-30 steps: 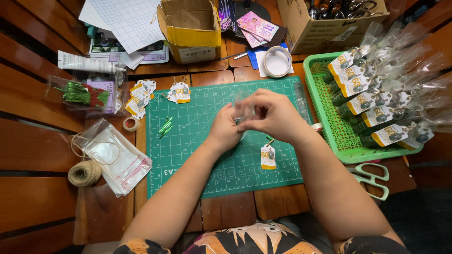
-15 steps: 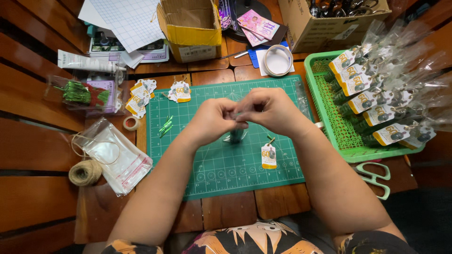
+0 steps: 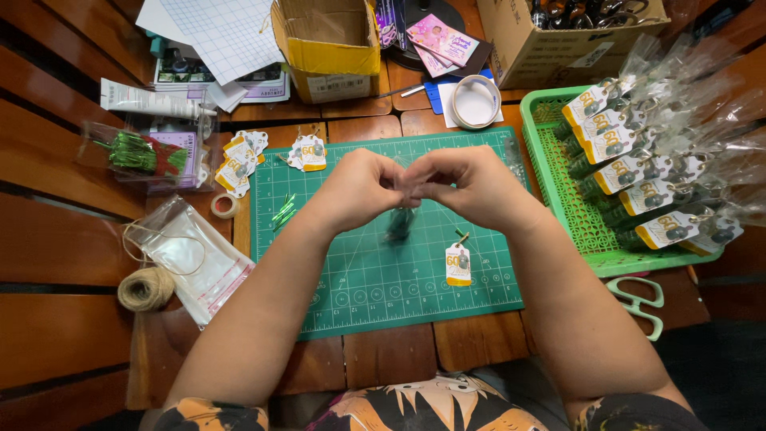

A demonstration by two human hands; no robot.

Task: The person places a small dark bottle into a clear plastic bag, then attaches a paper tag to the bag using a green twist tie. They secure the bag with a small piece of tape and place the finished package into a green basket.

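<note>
At centre frame, above the green cutting mat (image 3: 375, 279), the left hand (image 3: 361, 190) and right hand (image 3: 471, 185) meet fingertip to fingertip, both pinching the gathered neck of a small clear bag (image 3: 399, 219) that hangs below them with something dark green inside. What the fingertips hold besides the film is too small to tell.

Judged from this grip, the thin film could slip out of the pinch, because only the fingertips hold it and the bag's weight hangs free; it would then drop onto the mat. The loose paper tag (image 3: 458, 263), lying just below right of the bag, could be brushed aside by a forearm.

Counts: one loose tag on the mat; two small piles of tags (image 3: 243, 160) at the mat's upper left corner, too overlapped to count singly. One green basket (image 3: 574, 207) at right holds roughly eight finished bags, their edges blurring together. One pair of scissors (image 3: 636, 299) lies below the basket, one ball of twine (image 3: 145, 287) at lower left, one tape roll (image 3: 475, 101) at top centre, and two cardboard boxes across the top of the wooden surface (image 3: 72, 239).
</note>
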